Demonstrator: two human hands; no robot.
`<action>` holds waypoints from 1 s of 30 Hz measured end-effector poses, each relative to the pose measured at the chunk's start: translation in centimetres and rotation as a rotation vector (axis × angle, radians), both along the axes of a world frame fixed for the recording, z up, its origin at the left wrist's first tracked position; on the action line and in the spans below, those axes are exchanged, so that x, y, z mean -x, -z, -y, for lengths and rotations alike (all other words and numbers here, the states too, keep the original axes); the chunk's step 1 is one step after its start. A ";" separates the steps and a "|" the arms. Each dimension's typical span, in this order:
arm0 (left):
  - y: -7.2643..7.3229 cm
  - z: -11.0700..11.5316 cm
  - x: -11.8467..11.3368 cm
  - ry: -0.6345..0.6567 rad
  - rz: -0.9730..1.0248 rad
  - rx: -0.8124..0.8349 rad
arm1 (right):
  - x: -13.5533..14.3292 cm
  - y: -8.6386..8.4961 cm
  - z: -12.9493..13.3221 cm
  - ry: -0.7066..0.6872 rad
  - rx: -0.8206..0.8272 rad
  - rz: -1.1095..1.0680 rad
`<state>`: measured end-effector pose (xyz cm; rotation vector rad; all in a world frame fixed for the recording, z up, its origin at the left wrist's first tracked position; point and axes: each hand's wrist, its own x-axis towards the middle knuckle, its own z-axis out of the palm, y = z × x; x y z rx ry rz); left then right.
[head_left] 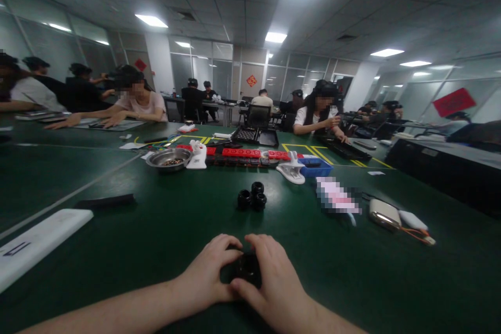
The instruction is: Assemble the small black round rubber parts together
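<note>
A glossy black round part (249,265) sits low on the green table between my two hands, partly covered by fingers. My left hand (213,266) curls around its left side, fingertips against the edge. From the right, my right hand (276,271) wraps it with the thumb in front and the fingers over the far side. Straight ahead stands a small cluster of three black ring-shaped parts (245,199), hollow at the top and touching one another.
Beyond lie a metal bowl (156,164) of small pieces, a red-and-black strip (241,153), white clamps (291,171) and a blue tray (319,168). A white bar (50,240) lies left; a power bank (384,214) with an orange cable lies right. Other people sit across the table.
</note>
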<state>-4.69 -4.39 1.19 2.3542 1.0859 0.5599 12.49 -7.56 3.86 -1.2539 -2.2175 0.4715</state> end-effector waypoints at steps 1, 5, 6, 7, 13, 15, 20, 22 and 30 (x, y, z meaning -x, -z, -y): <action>0.0 0.0 0.0 -0.006 0.006 0.000 | 0.0 0.0 0.0 -0.029 0.002 -0.009; 0.0 0.1 0.0 -0.002 0.015 0.000 | -0.3 -0.2 0.1 -0.245 -0.039 -0.045; 0.0 0.0 0.1 0.003 0.013 -0.002 | -0.4 -0.3 0.1 -0.258 -0.057 -0.037; 0.0 0.0 0.1 0.009 0.010 -0.005 | -0.4 -0.3 0.1 -0.240 -0.070 -0.022; 0.0 -0.1 0.2 0.026 -0.021 0.004 | -0.2 0.1 -0.5 -0.022 -0.050 0.048; -0.2 0.0 0.1 0.012 -0.025 0.006 | -0.1 0.2 -0.6 -0.002 -0.051 0.046; -0.3 0.2 0.0 0.005 0.009 0.014 | -0.4 -0.2 -0.1 -0.148 0.027 -0.036; -0.2 0.1 0.0 0.007 0.007 0.013 | -0.6 -0.4 0.1 -0.273 0.026 -0.092; -0.1 0.1 0.1 0.024 0.006 -0.005 | -0.5 -0.1 -0.3 -0.096 0.097 -0.033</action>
